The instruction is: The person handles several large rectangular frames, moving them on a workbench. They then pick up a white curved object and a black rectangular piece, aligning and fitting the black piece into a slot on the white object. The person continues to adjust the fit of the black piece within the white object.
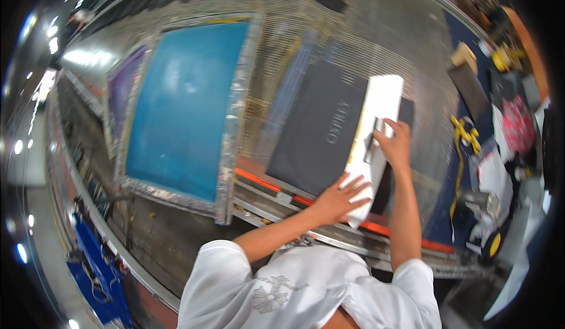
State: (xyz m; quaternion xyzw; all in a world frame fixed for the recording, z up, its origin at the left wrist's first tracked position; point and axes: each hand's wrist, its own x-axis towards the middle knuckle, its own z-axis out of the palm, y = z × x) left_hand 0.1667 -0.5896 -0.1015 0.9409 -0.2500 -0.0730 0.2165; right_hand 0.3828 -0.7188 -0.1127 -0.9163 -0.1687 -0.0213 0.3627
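Observation:
A long white strip (381, 102), like paper or board, lies across the right side of a dark grey fabric panel (312, 123) with pale lettering. My left hand (342, 200) rests on the near end of the strip with its fingers spread. My right hand (395, 143) is over the strip's middle, thumb and fingers closed on a small, narrow black bar (372, 140); its exact kind is unclear. Another dark piece (407, 110) shows from under the strip's right edge.
To the left stands a framed blue printing screen (182, 108), with a purple screen (125, 90) behind it. An orange-red rail (276, 186) runs along the table's near edge. At the right are a yellow tape measure (456, 164), a metal can (479, 201) and a pink bundle (519, 123).

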